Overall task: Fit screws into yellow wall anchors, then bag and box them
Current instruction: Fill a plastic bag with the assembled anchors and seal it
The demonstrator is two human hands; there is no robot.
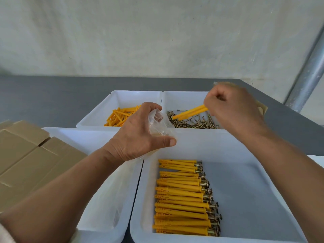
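My left hand (138, 135) grips a clear plastic bag (160, 124), its mouth held open and facing right. My right hand (231, 109) holds a small bunch of yellow anchors (190, 112) whose tips point down-left toward the bag's mouth. Below, a white bin (245, 155) holds several rows of yellow anchors fitted with screws (184, 197). At the back, one white bin (122, 97) contains loose yellow anchors (121, 116), and another (184, 97) contains loose screws (192, 121).
A white bin (87, 137) lies under my left forearm. Flat brown cardboard boxes (26, 155) are stacked at the left. The bins stand on a grey table (52, 99) by a white wall. A metal pole (308, 74) rises at the right.
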